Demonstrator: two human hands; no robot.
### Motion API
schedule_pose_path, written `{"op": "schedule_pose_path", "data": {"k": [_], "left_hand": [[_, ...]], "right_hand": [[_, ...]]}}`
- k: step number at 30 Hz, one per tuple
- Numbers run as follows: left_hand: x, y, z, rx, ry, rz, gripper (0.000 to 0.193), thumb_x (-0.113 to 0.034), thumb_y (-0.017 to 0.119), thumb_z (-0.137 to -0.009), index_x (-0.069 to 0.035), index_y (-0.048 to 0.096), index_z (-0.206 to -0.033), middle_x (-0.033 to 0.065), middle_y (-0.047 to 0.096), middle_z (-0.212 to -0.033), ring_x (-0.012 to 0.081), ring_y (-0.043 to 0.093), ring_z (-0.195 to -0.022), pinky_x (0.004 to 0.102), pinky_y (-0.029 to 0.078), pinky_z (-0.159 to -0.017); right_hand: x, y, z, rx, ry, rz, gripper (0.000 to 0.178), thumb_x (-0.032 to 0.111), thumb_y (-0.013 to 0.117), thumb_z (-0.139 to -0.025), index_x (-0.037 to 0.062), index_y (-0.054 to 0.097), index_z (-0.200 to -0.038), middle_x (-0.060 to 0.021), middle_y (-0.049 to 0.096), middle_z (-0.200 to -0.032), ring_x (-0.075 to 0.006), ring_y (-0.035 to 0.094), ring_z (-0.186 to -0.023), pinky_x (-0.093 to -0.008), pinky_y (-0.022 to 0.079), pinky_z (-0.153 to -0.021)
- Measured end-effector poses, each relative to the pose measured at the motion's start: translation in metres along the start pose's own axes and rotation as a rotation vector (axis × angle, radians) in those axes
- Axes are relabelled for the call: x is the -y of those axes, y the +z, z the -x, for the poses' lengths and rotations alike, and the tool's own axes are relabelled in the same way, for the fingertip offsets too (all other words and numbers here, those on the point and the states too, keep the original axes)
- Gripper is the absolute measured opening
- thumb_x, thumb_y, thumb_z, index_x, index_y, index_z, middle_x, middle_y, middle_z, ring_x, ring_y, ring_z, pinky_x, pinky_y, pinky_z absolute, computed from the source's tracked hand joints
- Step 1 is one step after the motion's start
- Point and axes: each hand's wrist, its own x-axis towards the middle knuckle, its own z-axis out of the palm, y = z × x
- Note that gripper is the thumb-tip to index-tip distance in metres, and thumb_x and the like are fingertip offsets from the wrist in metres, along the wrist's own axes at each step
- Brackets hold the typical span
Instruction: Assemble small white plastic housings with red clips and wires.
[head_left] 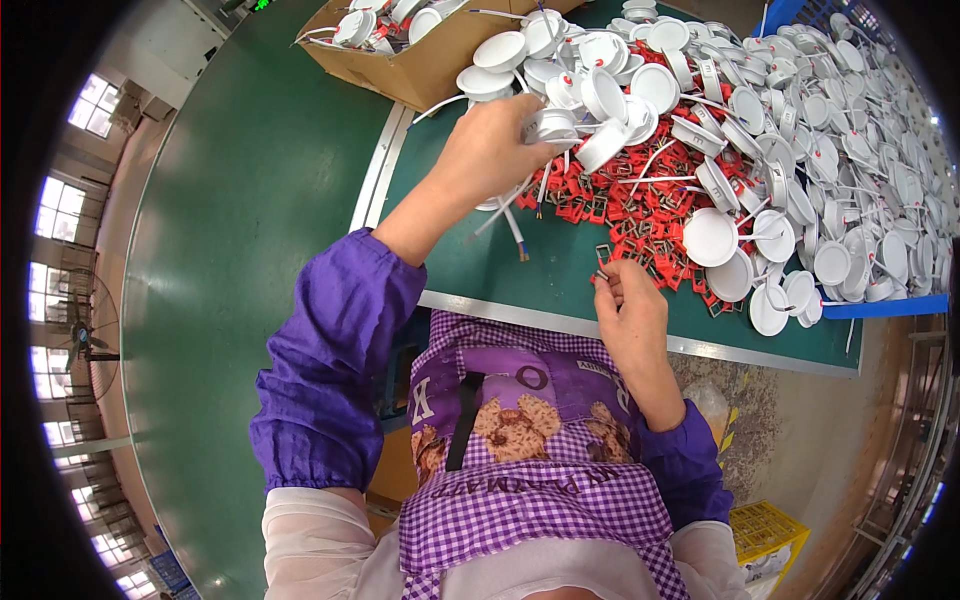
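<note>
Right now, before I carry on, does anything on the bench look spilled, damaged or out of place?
The white round discs with white cables sprawl from the blue plastic crate onto the small red plastic clips with metal loops, so the two kinds overlap untidily; that may be normal. No damage is evident, though many pieces are hidden.

Washed-out windows (62, 210) glare at left beside a brightly, evenly lit workspace, with soft shadows on the green table (230, 300) (its long edge bowed by the fisheye lens). White discs (710, 237) show crisply mid-frame; black rounds off the corners.
</note>
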Motion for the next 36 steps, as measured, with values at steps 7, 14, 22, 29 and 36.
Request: {"op": "schedule_pose_path", "data": {"k": [7,14,22,29,36], "left_hand": [[0.014,-0.006,0.0,0.174,-0.471,0.651,0.035,-0.021,0.079,-0.078,-0.005,0.067,-0.107,0.0048,0.068,-0.096,0.0132,0.064,-0.084,0.0256,0.051,-0.068],[0.022,0.021,0.008,0.161,-0.622,0.761,0.03,-0.012,0.078,-0.074,-0.005,0.068,-0.101,0.0047,0.069,-0.092,0.0133,0.064,-0.079,0.0245,0.05,-0.067],[-0.012,-0.027,-0.003,-0.443,0.018,0.653,0.027,-0.011,0.076,-0.081,0.003,0.066,-0.102,0.008,0.069,-0.09,0.0109,0.064,-0.079,0.0247,0.052,-0.07],[-0.076,-0.037,0.082,-0.281,-0.277,1.186,0.029,-0.01,0.068,-0.089,0.003,0.056,-0.111,0.0098,0.066,-0.102,0.0155,0.066,-0.087,0.0306,0.057,-0.073],[-0.065,0.046,0.151,-0.081,-0.611,1.401,0.023,-0.014,0.062,-0.095,0.0,0.048,-0.107,0.0106,0.064,-0.104,0.015,0.066,-0.092,0.0306,0.058,-0.078]], "right_hand": [[-0.014,0.003,0.001,0.02,0.011,-0.057,0.015,0.003,0.061,-0.086,0.0002,0.058,-0.101,-0.0171,0.062,-0.088,-0.0331,0.064,-0.077,-0.0392,0.051,-0.068],[-0.006,0.001,0.001,0.032,-0.068,0.0,0.014,0.003,0.06,-0.087,0.0016,0.062,-0.101,-0.0165,0.062,-0.09,-0.0342,0.064,-0.081,-0.0389,0.051,-0.071],[-0.011,0.001,0.003,0.099,0.146,-0.182,0.014,0.001,0.06,-0.089,-0.0007,0.058,-0.102,-0.0149,0.065,-0.088,-0.0215,0.067,-0.072,-0.0322,0.052,-0.064],[-0.017,-0.006,-0.003,0.031,0.358,-0.66,0.01,-0.001,0.061,-0.09,-0.0028,0.058,-0.099,-0.0085,0.067,-0.085,-0.0108,0.065,-0.071,-0.0232,0.052,-0.062],[0.014,-0.017,-0.005,-0.041,0.26,-0.616,0.016,0.0,0.064,-0.089,-0.0055,0.064,-0.104,-0.0078,0.067,-0.088,-0.011,0.066,-0.072,-0.023,0.053,-0.064]]}}
